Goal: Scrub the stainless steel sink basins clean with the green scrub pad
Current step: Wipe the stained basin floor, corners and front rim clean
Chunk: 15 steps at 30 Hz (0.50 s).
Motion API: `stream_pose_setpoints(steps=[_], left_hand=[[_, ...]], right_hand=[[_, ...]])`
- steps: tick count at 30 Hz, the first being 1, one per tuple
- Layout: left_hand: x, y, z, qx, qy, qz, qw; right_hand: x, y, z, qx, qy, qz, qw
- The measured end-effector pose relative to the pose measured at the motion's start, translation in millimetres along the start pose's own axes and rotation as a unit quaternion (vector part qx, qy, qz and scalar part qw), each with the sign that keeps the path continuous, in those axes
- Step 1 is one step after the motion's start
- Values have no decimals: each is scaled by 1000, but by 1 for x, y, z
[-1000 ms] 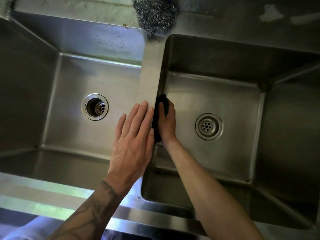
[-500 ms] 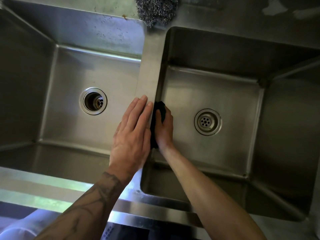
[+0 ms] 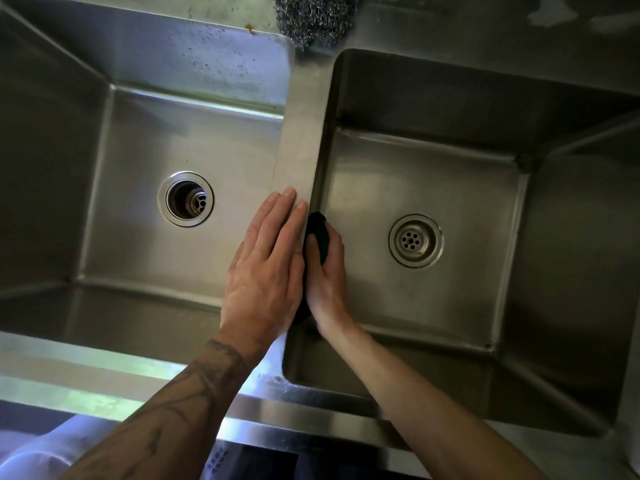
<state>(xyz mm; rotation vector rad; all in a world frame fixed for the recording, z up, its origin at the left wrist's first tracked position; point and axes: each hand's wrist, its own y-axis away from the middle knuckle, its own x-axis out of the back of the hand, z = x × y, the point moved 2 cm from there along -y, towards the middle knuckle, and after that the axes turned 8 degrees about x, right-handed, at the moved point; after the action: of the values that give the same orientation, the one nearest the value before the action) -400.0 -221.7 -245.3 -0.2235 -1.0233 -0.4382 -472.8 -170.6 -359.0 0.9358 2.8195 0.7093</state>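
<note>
Two stainless steel basins lie side by side, the left basin (image 3: pixel 145 157) and the right basin (image 3: pixel 450 174), split by a flat divider (image 3: pixel 301 133). My right hand (image 3: pixel 327 275) reaches down into the right basin and presses a dark scrub pad (image 3: pixel 317 233) against the divider's inner wall. The pad looks almost black here and is mostly hidden between my hands. My left hand (image 3: pixel 266 268) lies flat on top of the divider, fingers together and pointing away, holding nothing.
A ball of steel wool (image 3: pixel 313 19) sits on the back ledge above the divider. Each basin has a round drain: the left drain (image 3: pixel 185 199) and the right drain (image 3: pixel 415 240). The front rim (image 3: pixel 104 375) runs along the near edge.
My right hand has slid the pad a little nearer along the divider wall. My left hand has stayed flat on the divider. The view has shifted slightly.
</note>
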Motion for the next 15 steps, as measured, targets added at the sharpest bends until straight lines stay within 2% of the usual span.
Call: stream_pose_setpoints(steps=[3,7,9,12,15], left_hand=[[0,0,-1,-3,-3,-1,1000],[-1,0,-1,0,-3,3,1000],[-1,0,-1,-4,-3,4,1000],[0,0,-2,-3,-10,4,1000],[0,0,0,3,-5,3,1000]], right_hand=[[5,6,1,3,-6,-28,1000],[3,-13,-5,-40,30,-9,999],[3,8,-11,-24,5,2,1000],[6,41,-22,-17,-41,-29,999],[6,27,-29,-31,-38,-25,998]])
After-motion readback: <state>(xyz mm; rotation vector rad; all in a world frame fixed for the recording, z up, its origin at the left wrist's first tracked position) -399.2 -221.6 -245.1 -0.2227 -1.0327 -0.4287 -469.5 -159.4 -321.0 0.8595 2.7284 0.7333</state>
